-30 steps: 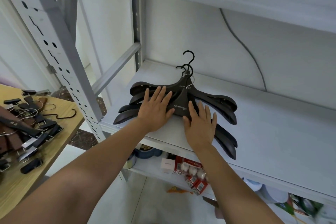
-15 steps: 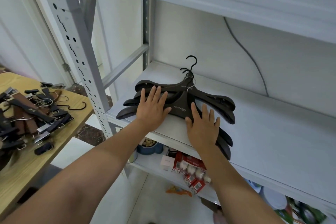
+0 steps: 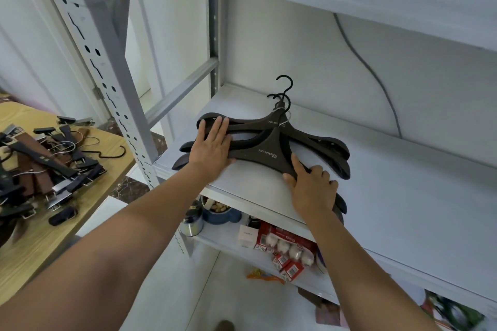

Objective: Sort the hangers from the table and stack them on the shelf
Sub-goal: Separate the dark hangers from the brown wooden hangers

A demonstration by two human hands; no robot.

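Head view. Dark hangers [image 3: 269,153] lie flat in loose stack on shelf [image 3: 403,196], near its front left corner. Hooks point toward back wall, away from person. Long axis runs left to right along shelf front; arms fanned, not lined up. Left grip [image 3: 212,148] flat, fingers straight, presses on left arms. Right grip [image 3: 313,191] curls fingers over right arm of stack. Judgement: task partly done, one kind shelved, stack wants squaring. Heap of clip hangers [image 3: 45,166] on table [image 3: 32,244] left to sort.
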